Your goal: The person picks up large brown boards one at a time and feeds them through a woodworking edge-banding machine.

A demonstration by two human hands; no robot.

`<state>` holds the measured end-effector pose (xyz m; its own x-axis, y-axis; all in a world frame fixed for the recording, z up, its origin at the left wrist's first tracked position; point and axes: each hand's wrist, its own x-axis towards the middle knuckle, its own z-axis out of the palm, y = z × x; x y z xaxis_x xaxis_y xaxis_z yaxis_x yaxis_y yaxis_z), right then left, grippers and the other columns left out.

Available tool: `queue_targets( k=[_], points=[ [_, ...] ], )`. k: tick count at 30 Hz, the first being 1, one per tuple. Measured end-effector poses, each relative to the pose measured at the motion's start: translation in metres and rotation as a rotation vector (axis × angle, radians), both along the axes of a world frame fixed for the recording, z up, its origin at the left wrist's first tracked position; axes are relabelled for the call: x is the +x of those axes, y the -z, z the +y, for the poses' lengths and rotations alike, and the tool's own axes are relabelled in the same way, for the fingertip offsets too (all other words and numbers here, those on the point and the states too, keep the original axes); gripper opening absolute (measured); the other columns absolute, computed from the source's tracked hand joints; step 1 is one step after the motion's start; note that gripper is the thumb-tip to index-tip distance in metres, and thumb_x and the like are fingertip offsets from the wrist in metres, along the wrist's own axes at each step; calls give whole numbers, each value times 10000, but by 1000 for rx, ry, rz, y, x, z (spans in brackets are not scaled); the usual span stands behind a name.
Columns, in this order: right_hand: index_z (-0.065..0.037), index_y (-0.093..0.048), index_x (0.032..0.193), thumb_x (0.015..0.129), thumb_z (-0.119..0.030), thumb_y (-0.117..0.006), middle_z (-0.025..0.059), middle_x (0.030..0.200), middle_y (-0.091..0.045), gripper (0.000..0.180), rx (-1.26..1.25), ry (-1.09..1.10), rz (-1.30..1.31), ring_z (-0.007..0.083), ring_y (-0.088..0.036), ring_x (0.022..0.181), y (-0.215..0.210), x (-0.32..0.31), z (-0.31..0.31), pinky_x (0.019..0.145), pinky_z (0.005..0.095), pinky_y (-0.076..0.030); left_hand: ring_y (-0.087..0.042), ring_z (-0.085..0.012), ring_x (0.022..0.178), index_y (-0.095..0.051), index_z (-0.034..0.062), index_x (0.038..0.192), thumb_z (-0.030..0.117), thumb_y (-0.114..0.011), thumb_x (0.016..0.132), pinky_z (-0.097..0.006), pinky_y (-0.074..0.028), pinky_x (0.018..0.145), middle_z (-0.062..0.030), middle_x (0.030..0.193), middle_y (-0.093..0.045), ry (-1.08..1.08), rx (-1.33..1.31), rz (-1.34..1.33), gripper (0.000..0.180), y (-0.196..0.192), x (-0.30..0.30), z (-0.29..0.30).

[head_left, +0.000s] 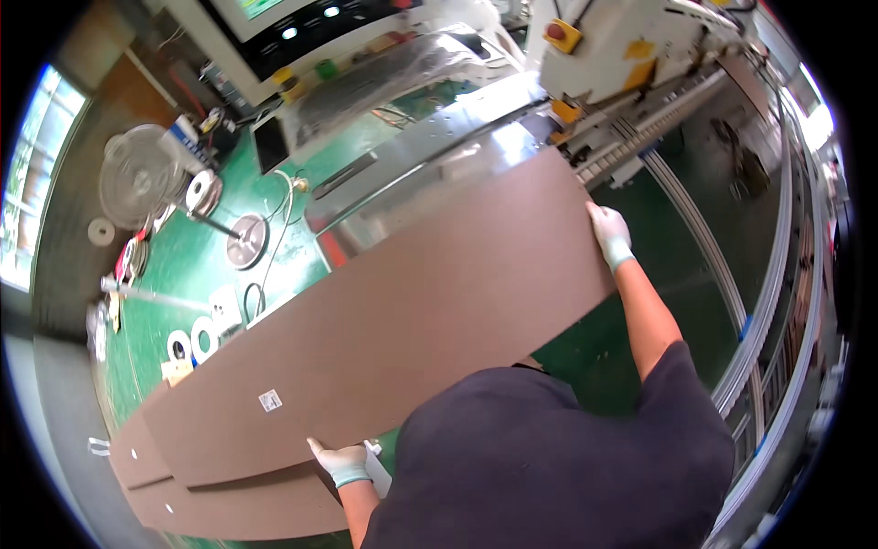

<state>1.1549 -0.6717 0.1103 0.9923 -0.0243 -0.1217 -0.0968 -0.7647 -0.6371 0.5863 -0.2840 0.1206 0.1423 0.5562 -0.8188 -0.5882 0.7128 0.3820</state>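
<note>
A long brown panel (402, 302) with a small white label (270, 400) stretches across in front of me. My left hand (340, 460), in a white glove with a green cuff, grips its near edge with the thumb on top and the fingers hidden beneath. At the panel's right end my right hand (611, 231), also gloved, holds the edge. The far right corner of the panel lies over the metal bed (457, 169) of a machine. Under its left part are more brown panels (247, 508).
At the upper right stands a large white machine (631, 55) with a red stop button (555, 32) and a conveyor chain (631, 137). Curved metal rails (700, 229) run along my right. To the left, a standing fan (142, 178) and white rolls (203, 339) stand on the green floor.
</note>
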Motion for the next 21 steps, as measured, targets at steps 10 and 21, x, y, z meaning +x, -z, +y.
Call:
queue_targets(
  k=[10,21],
  points=[
    [-47,-662,1204,1006,-536,-522,217,1243,-707,546,-276,-128,112,398,-675,1131,-18,11,49,968,472,-525,-528,-263,1380,-590,175,1439,551,-380,1091,-489,-451,1109,-12,1484,-584,11,69,-11,554,45,2,44],
    [-116,-480,1559,979,-488,-587,180,1658,-386,697,-402,-406,-312,344,-305,1562,-1,-28,80,1298,511,-124,-590,-220,1292,-664,156,1330,473,-468,1076,-450,-481,1025,12,1373,-663,67,-43,228,451,37,64,73]
  ],
)
